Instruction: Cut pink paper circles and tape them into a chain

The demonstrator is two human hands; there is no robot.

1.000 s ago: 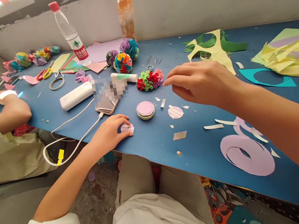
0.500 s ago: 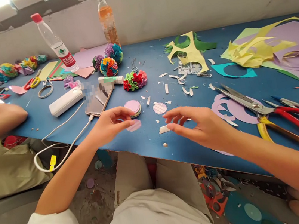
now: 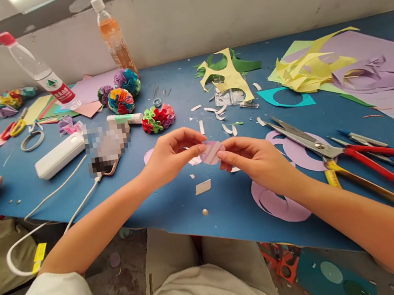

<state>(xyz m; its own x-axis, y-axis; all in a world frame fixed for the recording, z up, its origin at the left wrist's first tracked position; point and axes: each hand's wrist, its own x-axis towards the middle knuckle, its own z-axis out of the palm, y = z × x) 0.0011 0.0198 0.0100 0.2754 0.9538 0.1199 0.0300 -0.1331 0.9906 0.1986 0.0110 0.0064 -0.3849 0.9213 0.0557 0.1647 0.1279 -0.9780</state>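
A left hand [image 3: 173, 152] pinches the left edge of a lilac paper disc [image 3: 210, 154] with pale stripes, over a blue desk [image 3: 173, 201]; the right hand [image 3: 256, 157] pinches its right edge. The step seems two-handed handling; the next move likely calls for a light touch.

On the red-capped bottle [image 3: 38, 67], white characters on the red label [image 3: 63, 94] read "农夫山泉".
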